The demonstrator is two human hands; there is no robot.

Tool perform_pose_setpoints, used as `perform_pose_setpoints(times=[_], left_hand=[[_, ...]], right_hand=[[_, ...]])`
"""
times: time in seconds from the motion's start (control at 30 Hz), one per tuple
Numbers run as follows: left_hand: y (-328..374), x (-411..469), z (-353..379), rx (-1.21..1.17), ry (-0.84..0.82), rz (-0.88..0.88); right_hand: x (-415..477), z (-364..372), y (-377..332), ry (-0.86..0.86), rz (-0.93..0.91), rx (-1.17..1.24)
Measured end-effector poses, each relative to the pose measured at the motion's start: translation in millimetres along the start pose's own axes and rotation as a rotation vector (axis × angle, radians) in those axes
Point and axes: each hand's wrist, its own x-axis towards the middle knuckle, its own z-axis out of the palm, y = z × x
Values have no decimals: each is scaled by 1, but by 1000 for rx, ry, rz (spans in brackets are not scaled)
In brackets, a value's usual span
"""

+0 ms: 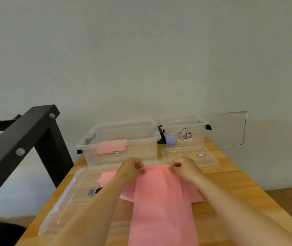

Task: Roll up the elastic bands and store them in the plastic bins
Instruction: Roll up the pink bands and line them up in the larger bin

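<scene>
A long pink elastic band (161, 206) lies lengthwise on the wooden table (230, 189), running toward me. My left hand (131, 168) pinches its far left corner and my right hand (184, 166) pinches its far right corner. Under it lies another flat pink band (194, 194), crosswise. Behind my hands stands a large clear plastic bin (122, 144) with a folded pink band (111, 147) inside. A smaller clear bin (184, 128) at the back right holds a rolled purple band (171, 140).
A clear lid (67, 197) lies flat left of the band, with a small dark thing on it. Another clear lid (189, 157) lies before the small bin. A black frame (26, 137) rises at the left. The wall stands close behind the bins.
</scene>
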Motion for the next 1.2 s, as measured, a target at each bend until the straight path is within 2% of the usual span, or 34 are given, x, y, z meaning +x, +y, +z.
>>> perform_pose_setpoints(times=[0.13, 0.3, 0.37, 0.47, 0.5, 0.53, 0.63, 0.73, 0.8, 0.87, 0.97, 1.03, 1.1, 1.2], left_hand=[[20, 2, -30, -72, 8, 62], [63, -1, -87, -45, 20, 151], [89, -3, -115, -82, 109, 217], [128, -8, -153, -222, 349, 326], [137, -9, -164, -268, 395, 345], [142, -11, -173, -290, 402, 353], [147, -17, -187, -244, 269, 330], [149, -21, -194, -304, 331, 339], [152, -24, -198, -309, 291, 328], [152, -28, -202, -298, 185, 277], [144, -35, -205, -339, -63, 161], [136, -37, -203, -300, -149, 111], [130, -35, -197, -206, -113, 109], [126, -27, -186, -127, 69, 177]], right_hand=[[-1, -23, -16, -5, 2, 32], [-3, -73, -61, 29, -76, 24], [-4, -97, -88, 158, -151, 55], [-10, -130, -128, 445, -321, 202], [-10, -139, -138, 467, -362, 244], [-10, -146, -145, 437, -382, 266], [-10, -158, -154, 309, -356, 212], [-12, -163, -159, 380, -347, 234], [-15, -165, -165, 368, -349, 247], [-19, -166, -170, 329, -315, 296], [-28, -167, -169, 155, -221, 427], [-28, -162, -164, 73, -161, 430], [-24, -152, -157, 53, -143, 382], [-13, -139, -149, 187, -202, 357]])
